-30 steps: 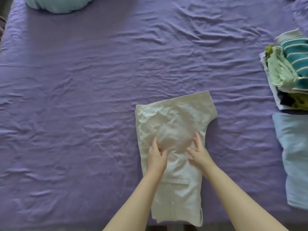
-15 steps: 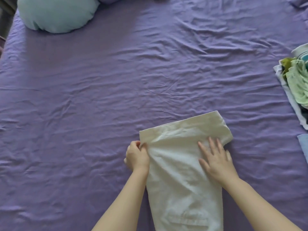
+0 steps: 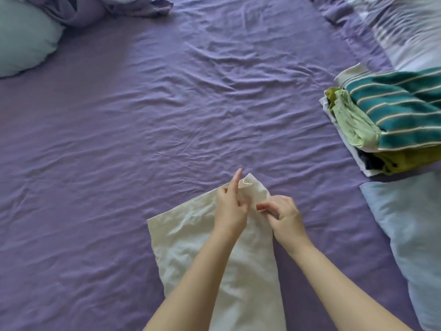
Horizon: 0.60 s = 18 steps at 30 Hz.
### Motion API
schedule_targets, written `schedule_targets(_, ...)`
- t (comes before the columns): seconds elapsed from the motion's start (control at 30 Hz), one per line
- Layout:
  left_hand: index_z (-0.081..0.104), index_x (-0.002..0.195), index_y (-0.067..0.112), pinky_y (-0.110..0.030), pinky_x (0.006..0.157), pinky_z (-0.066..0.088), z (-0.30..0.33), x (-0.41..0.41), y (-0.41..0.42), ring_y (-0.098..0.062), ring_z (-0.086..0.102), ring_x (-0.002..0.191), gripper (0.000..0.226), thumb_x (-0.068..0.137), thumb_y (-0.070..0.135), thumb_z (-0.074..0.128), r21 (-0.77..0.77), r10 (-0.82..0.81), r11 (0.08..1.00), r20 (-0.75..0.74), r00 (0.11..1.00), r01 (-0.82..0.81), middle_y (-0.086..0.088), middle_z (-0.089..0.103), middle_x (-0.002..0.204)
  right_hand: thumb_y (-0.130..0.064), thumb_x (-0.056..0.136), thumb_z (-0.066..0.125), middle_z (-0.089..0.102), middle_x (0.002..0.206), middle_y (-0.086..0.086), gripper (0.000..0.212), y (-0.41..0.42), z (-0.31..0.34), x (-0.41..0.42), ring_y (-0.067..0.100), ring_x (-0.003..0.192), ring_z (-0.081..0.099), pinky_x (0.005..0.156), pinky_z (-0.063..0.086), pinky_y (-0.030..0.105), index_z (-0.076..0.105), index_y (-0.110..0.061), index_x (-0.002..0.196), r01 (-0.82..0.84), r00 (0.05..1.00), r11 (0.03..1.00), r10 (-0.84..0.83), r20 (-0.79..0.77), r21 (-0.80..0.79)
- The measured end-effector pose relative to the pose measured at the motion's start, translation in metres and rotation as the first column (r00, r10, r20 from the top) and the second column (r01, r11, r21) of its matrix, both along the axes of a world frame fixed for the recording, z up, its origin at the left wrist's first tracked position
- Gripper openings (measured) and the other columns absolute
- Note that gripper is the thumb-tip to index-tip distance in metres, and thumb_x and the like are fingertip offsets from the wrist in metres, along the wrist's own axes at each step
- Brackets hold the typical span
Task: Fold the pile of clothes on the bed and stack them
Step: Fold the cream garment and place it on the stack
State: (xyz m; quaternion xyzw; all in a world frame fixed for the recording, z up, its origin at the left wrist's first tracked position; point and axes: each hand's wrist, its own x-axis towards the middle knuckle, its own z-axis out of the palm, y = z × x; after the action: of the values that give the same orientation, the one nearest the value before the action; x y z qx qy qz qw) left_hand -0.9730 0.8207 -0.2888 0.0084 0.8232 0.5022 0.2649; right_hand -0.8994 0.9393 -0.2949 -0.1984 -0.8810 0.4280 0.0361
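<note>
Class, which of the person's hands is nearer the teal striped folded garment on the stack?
Right. The right hand lies toward the teal striped folded garment; the left hand is farther away.

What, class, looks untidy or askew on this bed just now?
The far right corner of the white garment is bunched up, not flat, where the left hand and right hand pinch it. The folded stack at the right has uneven edges.

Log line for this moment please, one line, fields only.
phase: folding | item: white garment flat on purple sheet | left hand and right hand pinch its far corner | folded stack at right
</note>
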Motion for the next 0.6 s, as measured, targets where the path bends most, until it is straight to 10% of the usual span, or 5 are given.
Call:
schedule_targets(0.17,0.066,0.094,0.01,-0.023,0.068,0.051,0.0,-0.018,-0.007,-0.01,0.06,0.066,0.011,0.089,0.003,0.06,-0.013,-0.013,1.0,0.033,0.999,0.014,-0.007,0.063,0.083,-0.001,0.081,0.067,0.057,0.116,0.0,0.02,0.006,-0.004,0.005,0.016,0.115,0.044,0.096,0.027,0.011,0.073,-0.012,0.098,0.058,0.996,0.992,-0.049,0.08,-0.114)
schedule_targets(0.33,0.049,0.127,0.023,-0.025,0.077,0.048,-0.008,-0.012,-0.006,-0.012,0.059,0.095,0.035,0.094,0.012,0.053,0.082,0.097,0.99,0.206,0.974,-0.116,0.001,0.057,0.112,-0.01,0.083,0.067,0.054,0.111,0.005,0.055,0.024,-0.016,-0.019,0.018,0.099,0.052,0.082,0.038,0.015,0.045,-0.012,0.133,0.264,0.927,0.925,-0.164,0.338,-0.273)
schedule_targets(0.47,0.053,0.131,0.009,-0.024,0.102,0.031,-0.026,0.002,-0.039,-0.023,0.045,0.126,0.039,0.092,0.002,0.05,-0.287,-0.056,0.957,-0.049,0.997,0.039,-0.01,0.049,0.133,-0.006,0.087,0.057,0.06,0.114,0.017,0.048,0.027,-0.027,-0.034,0.032,0.109,0.053,0.082,0.033,0.026,0.044,-0.004,0.132,0.352,0.88,0.932,-0.3,0.369,-0.081)
schedule_targets(0.6,0.043,0.14,0.019,-0.035,0.11,0.023,-0.033,0.015,-0.097,-0.025,0.026,0.139,0.051,0.09,0.014,0.053,-0.681,-0.286,0.725,-0.165,0.944,0.1,-0.01,0.03,0.151,-0.004,0.082,0.06,0.05,0.13,0.019,0.053,0.006,-0.018,-0.019,0.036,0.122,0.043,0.101,0.027,0.034,0.046,-0.004,0.134,0.121,0.968,0.982,-0.149,0.201,0.144)
